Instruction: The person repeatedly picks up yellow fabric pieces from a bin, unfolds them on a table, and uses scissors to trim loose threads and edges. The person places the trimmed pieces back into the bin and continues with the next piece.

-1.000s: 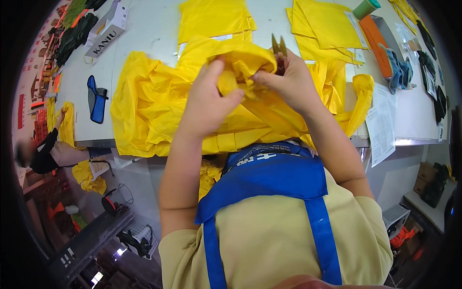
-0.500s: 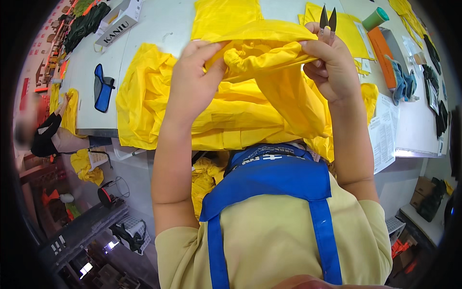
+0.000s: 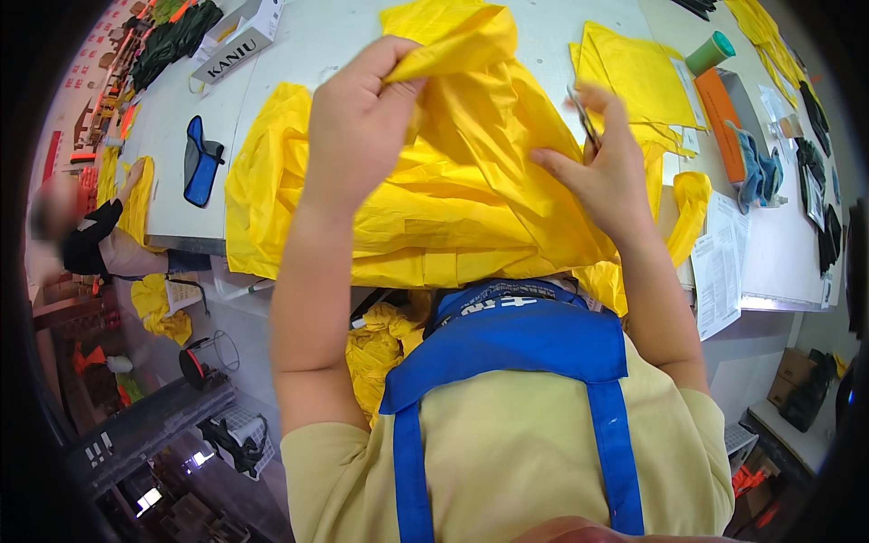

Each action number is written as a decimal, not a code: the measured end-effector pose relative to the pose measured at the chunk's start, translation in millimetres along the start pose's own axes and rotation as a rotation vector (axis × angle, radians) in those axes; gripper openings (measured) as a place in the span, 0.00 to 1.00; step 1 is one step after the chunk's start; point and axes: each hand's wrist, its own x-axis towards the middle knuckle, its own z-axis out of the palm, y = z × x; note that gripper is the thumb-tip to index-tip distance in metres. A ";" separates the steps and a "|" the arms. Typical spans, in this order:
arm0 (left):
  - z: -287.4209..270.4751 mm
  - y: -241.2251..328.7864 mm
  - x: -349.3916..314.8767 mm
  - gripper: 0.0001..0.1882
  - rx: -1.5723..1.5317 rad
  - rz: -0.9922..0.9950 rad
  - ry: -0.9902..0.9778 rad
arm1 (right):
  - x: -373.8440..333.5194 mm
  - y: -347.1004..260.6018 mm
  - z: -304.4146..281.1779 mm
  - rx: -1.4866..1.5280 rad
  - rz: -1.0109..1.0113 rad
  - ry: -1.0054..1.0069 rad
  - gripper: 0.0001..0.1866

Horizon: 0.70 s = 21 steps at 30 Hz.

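Note:
A large yellow garment (image 3: 434,222) lies crumpled across the near edge of the table, and a tube-like part of it is lifted. My left hand (image 3: 362,136) is closed on the upper end of that lifted part, fingers and thumb pinching the cloth. At the right side of the cloth is my right hand (image 3: 606,163), with a small pair of dark-bladed snips (image 3: 587,118) held in the fingers, partly smeared by motion. Its thumb is at the edge of the fabric; whether it presses on the cloth I cannot tell.
Folded yellow pieces (image 3: 634,81) lie at the back right, near a green thread cone (image 3: 711,52), an orange box (image 3: 721,113) and a blue cloth (image 3: 759,167). Printed sheets (image 3: 720,262) overhang the table's front. A blue-black pouch (image 3: 202,163) is left. Another person (image 3: 90,235) sits far left.
My hands have moved apart from the gathered opening they held. The left rose with the cloth, turning it; the right went down and outward, its snips tilting. The cloth now hangs more upright.

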 end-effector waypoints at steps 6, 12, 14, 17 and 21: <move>-45.9 -28.0 19.5 0.10 -0.312 -0.118 -0.333 | -13.0 23.8 -33.0 0.270 0.218 -0.219 0.10; -27.8 -2.7 24.7 0.16 0.271 -0.013 -0.429 | -21.2 0.0 -41.6 -0.131 -0.329 -0.309 0.09; -8.4 -4.4 32.0 0.15 0.366 -0.185 -0.472 | -23.0 1.1 -38.5 -0.118 -0.331 -0.364 0.07; -23.5 -28.9 52.4 0.13 -0.366 -0.246 -0.087 | -20.8 9.5 -38.8 -0.070 -0.125 -0.381 0.09; -34.0 -36.4 81.6 0.15 -0.133 0.098 0.183 | 44.5 32.1 -39.6 0.258 0.147 -0.074 0.16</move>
